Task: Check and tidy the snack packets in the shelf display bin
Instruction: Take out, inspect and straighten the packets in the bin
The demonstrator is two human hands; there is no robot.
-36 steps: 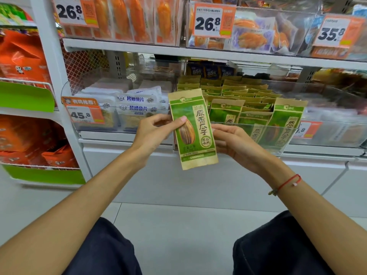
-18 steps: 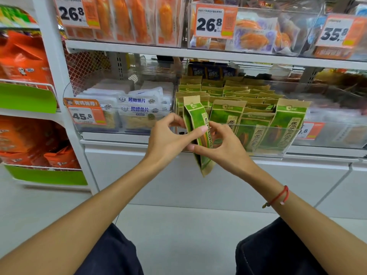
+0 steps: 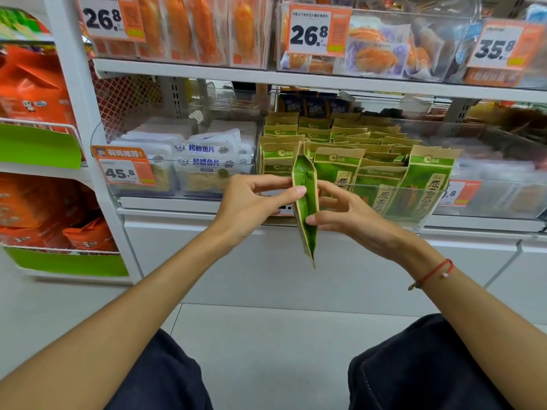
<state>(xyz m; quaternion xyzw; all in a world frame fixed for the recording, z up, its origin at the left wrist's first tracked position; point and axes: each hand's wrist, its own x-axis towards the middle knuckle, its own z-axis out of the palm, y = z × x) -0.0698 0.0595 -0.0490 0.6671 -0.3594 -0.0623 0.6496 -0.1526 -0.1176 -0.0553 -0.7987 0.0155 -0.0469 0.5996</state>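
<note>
The green and kraft-brown snack packet is held edge-on to the camera, upright with a slight tilt, in front of the clear shelf display bin and outside it. Its side gusset faces the viewer; the printed front is not readable.

The left hand pinches the packet at its upper-middle section: the thumb tip lies on the near green edge, the fingers reach behind the packet. The right hand grips it lower down: the thumb presses on the near edge, the curled fingers are on the far side. Both hands are partly closed on the packet. A red cord bracelet sits on the right wrist.

Inside the bin, matching packets stand in rows, fronts facing forward; those at the right front lean against the bin wall. Dark blue packets stand at the rear.

The adjacent bin to the left holds white fish-snack packets and bears a price tag reading 45.8. The shelf above carries orange-toned packets behind tags reading 26.8 and 35.8
</note>
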